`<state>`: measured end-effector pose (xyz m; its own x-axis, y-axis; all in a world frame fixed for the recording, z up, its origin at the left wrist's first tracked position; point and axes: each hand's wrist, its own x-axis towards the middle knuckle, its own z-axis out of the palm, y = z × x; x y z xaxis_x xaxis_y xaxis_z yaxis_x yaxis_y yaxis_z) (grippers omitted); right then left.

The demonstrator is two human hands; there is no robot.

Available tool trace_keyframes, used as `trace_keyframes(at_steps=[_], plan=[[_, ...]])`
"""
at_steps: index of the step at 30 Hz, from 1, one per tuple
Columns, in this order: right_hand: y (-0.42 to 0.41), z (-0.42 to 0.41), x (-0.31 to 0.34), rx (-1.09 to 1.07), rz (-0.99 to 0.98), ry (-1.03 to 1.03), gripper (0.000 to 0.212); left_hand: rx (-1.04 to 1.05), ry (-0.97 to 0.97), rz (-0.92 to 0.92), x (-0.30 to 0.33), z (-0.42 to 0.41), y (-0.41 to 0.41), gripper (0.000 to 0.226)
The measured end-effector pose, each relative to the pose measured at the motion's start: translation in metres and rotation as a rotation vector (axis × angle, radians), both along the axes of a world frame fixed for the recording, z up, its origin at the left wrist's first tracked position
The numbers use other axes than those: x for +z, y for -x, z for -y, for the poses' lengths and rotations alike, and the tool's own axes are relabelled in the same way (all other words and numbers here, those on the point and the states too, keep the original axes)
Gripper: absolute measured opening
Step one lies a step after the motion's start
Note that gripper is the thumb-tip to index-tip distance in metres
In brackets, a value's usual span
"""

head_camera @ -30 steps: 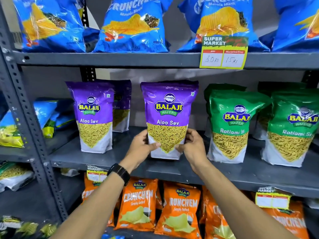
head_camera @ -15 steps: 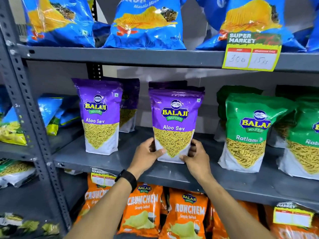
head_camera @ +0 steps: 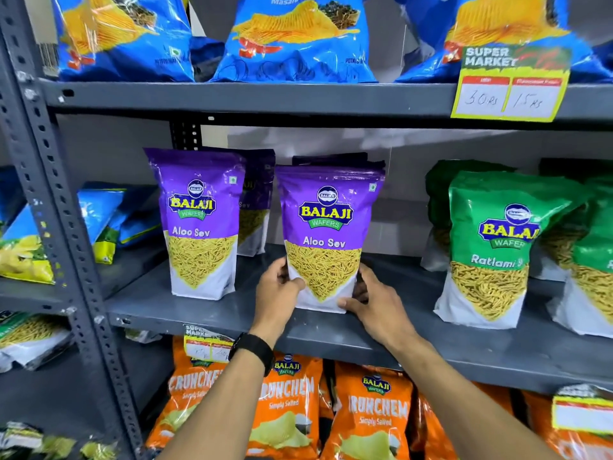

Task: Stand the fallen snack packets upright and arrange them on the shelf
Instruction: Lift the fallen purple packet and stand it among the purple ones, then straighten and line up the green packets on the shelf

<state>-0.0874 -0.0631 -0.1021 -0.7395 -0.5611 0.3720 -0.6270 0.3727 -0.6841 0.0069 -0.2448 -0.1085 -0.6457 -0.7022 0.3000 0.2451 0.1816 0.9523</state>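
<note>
A purple Aloo Sev packet [head_camera: 326,234] stands upright on the grey middle shelf [head_camera: 205,315]. My left hand [head_camera: 277,295] grips its lower left edge and my right hand [head_camera: 373,300] grips its lower right corner. Behind it the dark top of another purple packet [head_camera: 331,159] shows. To the left a second purple Aloo Sev packet [head_camera: 199,224] stands upright, with one more purple packet [head_camera: 257,200] behind it. Green Ratlami Sev packets [head_camera: 494,250] stand upright to the right.
Blue Crunchem bags [head_camera: 295,38] fill the top shelf, with a yellow price tag [head_camera: 510,84] on its edge. Orange Crunchem bags [head_camera: 371,416] fill the shelf below. A perforated grey post [head_camera: 56,207] stands at the left, with tilted blue and yellow bags [head_camera: 99,220] beyond it.
Both hands have brought the purple packet down and back until its base rests on the shelf. The view has shifted left and closer.
</note>
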Motion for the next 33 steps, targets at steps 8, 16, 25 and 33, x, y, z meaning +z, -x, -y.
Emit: trace_keyframes(at_steps=[8, 16, 25, 33], plan=[[-0.004, 0.000, 0.001, 0.004, -0.080, -0.025, 0.073, 0.021, -0.008, 0.031, 0.003, -0.003, -0.002, 0.041], [-0.009, -0.001, 0.009, 0.050, -0.029, -0.030, 0.075, 0.141, 0.057, 0.157, 0.008, -0.011, -0.009, 0.019], [-0.004, -0.102, 0.008, -0.042, -0.082, 0.290, 0.061, 0.449, 0.168, 0.012, 0.038, -0.113, -0.008, 0.034], [0.064, -0.232, 0.015, -0.439, -0.067, 0.432, 0.049, -0.381, 0.161, 0.232, 0.019, -0.214, 0.098, 0.078]])
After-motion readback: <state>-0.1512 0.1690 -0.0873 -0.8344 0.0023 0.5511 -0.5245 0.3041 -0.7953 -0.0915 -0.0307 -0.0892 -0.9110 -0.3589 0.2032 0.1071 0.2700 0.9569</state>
